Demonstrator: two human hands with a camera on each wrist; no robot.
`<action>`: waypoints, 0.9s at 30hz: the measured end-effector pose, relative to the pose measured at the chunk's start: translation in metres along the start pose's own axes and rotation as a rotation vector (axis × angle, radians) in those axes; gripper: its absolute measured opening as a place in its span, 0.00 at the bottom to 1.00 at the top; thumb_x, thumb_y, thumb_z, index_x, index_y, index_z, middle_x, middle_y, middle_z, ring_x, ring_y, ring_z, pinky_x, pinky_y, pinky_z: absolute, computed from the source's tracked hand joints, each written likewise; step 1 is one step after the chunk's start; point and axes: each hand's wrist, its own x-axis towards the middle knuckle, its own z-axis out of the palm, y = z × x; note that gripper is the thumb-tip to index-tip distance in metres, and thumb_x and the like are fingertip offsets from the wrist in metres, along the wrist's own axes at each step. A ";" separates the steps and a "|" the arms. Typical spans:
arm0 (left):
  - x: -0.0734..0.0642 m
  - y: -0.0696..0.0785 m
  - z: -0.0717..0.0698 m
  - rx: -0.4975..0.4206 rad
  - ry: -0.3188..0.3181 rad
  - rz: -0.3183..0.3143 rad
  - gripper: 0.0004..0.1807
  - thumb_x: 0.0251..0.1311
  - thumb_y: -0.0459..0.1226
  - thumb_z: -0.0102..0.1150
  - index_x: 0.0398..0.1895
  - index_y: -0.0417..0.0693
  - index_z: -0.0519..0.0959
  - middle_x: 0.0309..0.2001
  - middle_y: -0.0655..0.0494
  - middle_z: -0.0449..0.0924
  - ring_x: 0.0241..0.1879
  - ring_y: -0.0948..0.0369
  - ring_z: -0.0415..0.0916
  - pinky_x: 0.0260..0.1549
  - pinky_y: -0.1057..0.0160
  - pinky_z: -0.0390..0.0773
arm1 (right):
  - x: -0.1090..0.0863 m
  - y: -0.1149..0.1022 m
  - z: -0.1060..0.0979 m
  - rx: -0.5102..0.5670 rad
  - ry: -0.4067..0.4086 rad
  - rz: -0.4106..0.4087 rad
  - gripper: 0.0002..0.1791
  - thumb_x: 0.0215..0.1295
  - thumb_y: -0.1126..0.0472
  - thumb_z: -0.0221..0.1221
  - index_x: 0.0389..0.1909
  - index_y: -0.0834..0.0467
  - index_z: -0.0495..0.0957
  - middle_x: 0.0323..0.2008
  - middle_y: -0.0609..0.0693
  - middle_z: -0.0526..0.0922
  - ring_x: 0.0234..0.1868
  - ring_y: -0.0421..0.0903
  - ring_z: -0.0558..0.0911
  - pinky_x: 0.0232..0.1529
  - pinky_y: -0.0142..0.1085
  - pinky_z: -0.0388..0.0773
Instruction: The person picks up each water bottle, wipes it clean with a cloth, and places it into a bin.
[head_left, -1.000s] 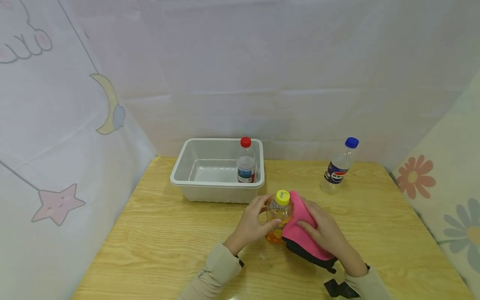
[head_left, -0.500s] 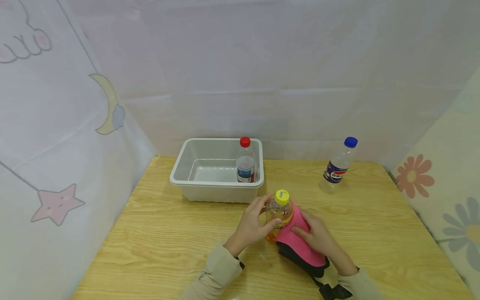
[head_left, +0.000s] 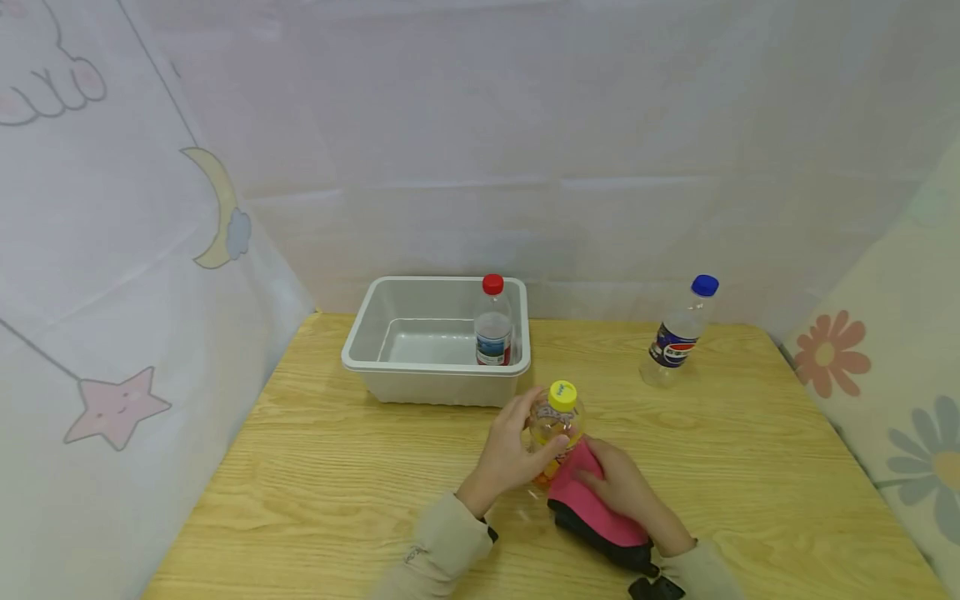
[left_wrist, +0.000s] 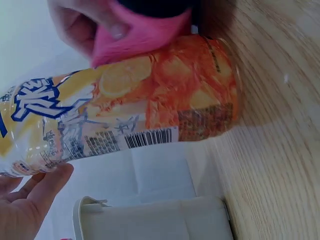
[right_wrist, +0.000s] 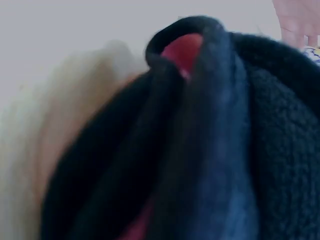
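Observation:
My left hand (head_left: 510, 450) grips a clear plastic drink bottle (head_left: 553, 421) with a yellow cap, fingers behind it and thumb across its front. The bottle stands upright over the table, and its orange-and-yellow label (left_wrist: 165, 95) with a barcode shows in the left wrist view. In my right hand (head_left: 626, 483) is a cloth (head_left: 592, 504), pink on one face and black on the other, pressed against the lower right side of the bottle. Black folds of this cloth (right_wrist: 200, 140) fill most of the right wrist view and hide the right fingers there.
A light grey plastic bin (head_left: 442, 387) stands at the back of the wooden table (head_left: 360, 483), with a red-capped bottle (head_left: 492, 333) in its right end. Farther right, a blue-capped Pepsi bottle (head_left: 675, 342) stands alone. Printed white sheets (head_left: 450, 150) hang behind and beside the table.
My right hand has slid the cloth down the bottle's right side, toward me and slightly left. The left hand keeps its grip on the bottle, nearly in place.

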 end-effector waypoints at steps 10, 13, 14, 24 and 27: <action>0.002 0.003 0.001 -0.005 -0.005 -0.071 0.35 0.56 0.52 0.56 0.62 0.43 0.63 0.50 0.50 0.73 0.40 0.59 0.71 0.36 0.68 0.75 | -0.006 0.003 -0.007 0.024 0.054 -0.037 0.25 0.53 0.65 0.64 0.53 0.68 0.72 0.43 0.55 0.75 0.41 0.49 0.76 0.36 0.39 0.75; 0.003 0.002 0.000 -0.058 -0.039 -0.093 0.35 0.56 0.51 0.57 0.61 0.42 0.61 0.50 0.48 0.72 0.44 0.56 0.72 0.40 0.66 0.75 | -0.006 0.001 -0.017 0.031 0.087 -0.054 0.25 0.54 0.66 0.63 0.54 0.68 0.71 0.44 0.55 0.73 0.41 0.48 0.75 0.36 0.38 0.75; 0.004 0.002 0.000 -0.076 -0.049 -0.101 0.34 0.56 0.50 0.58 0.61 0.42 0.61 0.50 0.48 0.72 0.45 0.55 0.72 0.41 0.66 0.75 | -0.006 0.000 -0.020 0.030 0.096 -0.054 0.25 0.54 0.66 0.63 0.54 0.68 0.71 0.44 0.55 0.73 0.41 0.47 0.75 0.36 0.38 0.75; 0.008 -0.002 -0.006 -0.158 -0.125 -0.114 0.30 0.57 0.46 0.59 0.57 0.39 0.63 0.49 0.52 0.73 0.50 0.58 0.71 0.46 0.63 0.75 | -0.003 -0.018 -0.050 0.053 0.180 -0.007 0.30 0.54 0.68 0.62 0.58 0.67 0.65 0.50 0.63 0.75 0.47 0.57 0.76 0.41 0.52 0.75; 0.008 -0.003 -0.007 -0.162 -0.136 -0.123 0.31 0.57 0.45 0.59 0.58 0.39 0.62 0.50 0.51 0.72 0.51 0.56 0.70 0.47 0.62 0.74 | -0.002 -0.019 -0.054 0.051 0.183 0.014 0.30 0.55 0.67 0.63 0.59 0.65 0.64 0.50 0.62 0.75 0.45 0.53 0.76 0.39 0.46 0.77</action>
